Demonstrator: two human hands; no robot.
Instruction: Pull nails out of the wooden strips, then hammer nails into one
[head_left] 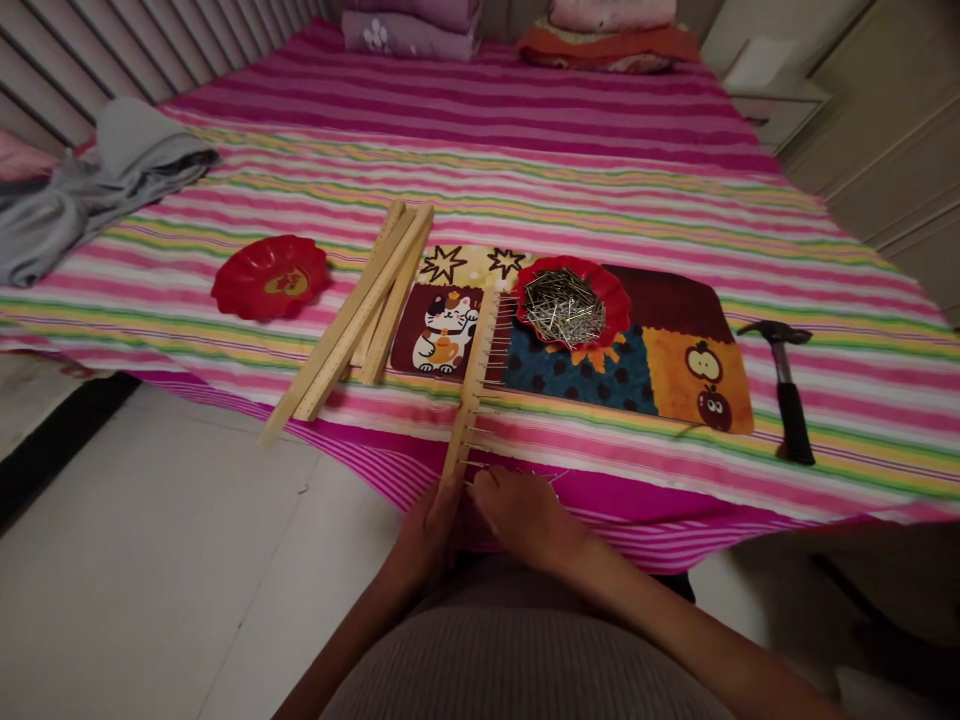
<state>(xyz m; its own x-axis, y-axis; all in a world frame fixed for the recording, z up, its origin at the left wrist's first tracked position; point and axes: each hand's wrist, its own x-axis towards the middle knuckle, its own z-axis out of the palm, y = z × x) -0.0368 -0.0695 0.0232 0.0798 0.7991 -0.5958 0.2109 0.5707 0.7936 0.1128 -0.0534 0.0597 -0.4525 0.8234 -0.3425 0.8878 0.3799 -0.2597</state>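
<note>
A wooden strip [474, 380] studded with thin nails along its right side lies across the edge of the bed, over a patterned mat [675, 370]. My left hand [425, 535] grips the strip's near end. My right hand [525, 515] is closed beside it, fingertips pinched at the lowest nails; what they hold is too small to name. A red dish [611, 290] heaped with thin metal nails sits on the mat just past the strip.
Several plain wooden strips [360, 315] lie in a pile left of the mat. A second red dish [270, 275] sits further left. A hammer [787, 390] lies at the right. Grey clothing [90, 185] is at the far left, pillows at the back.
</note>
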